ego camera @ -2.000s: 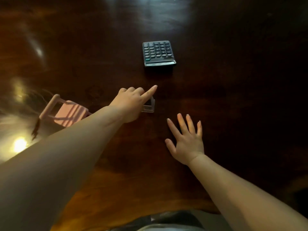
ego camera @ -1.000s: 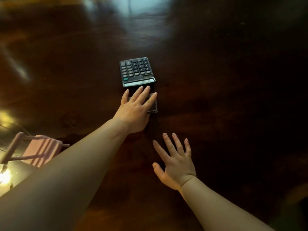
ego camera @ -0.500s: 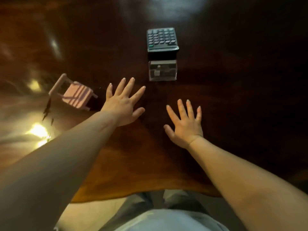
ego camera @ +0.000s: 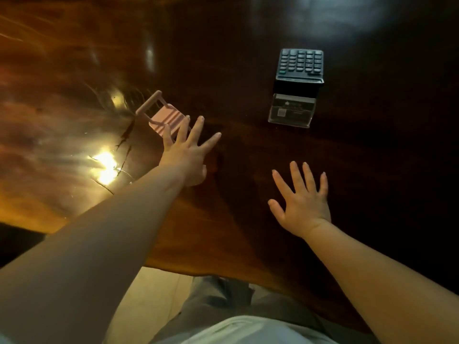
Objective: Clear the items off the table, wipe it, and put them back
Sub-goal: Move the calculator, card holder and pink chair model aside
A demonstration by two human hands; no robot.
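Counter: dark, glossy brown wooden counter [ego camera: 74, 70] fills most of the frame; bright lamp glare sits at left of centre, a pale reflection at upper right. Its near edge runs across the lower middle.

Pink stand: small pale-pink slatted plastic stand with a looped frame [ego camera: 159, 115], left of centre, resting on the counter and tilted diagonally, its loop pointing to the upper left.

Left hand: left hand [ego camera: 186, 152] reaches in from the lower left, fingers spread and released, palm down. Its fingertips overlap the near right corner of the pink stand; whether they touch it cannot be told. It grasps nothing.

Clear case: small transparent rectangular plastic case with a printed card inside [ego camera: 290, 111], right of centre in the upper half, lying on the counter just below the calculator, well apart from both hands.

Calculator: dark grey desk calculator with rows of keys [ego camera: 299, 65], upper right of centre, display edge toward the person, directly above the clear case and very close to it.

Right hand: right hand [ego camera: 301, 199], right of centre in the middle of the frame, fingers splayed open over bare counter, holding nothing, well below the clear case.

Person: grey trousers and a light garment show at the bottom centre.
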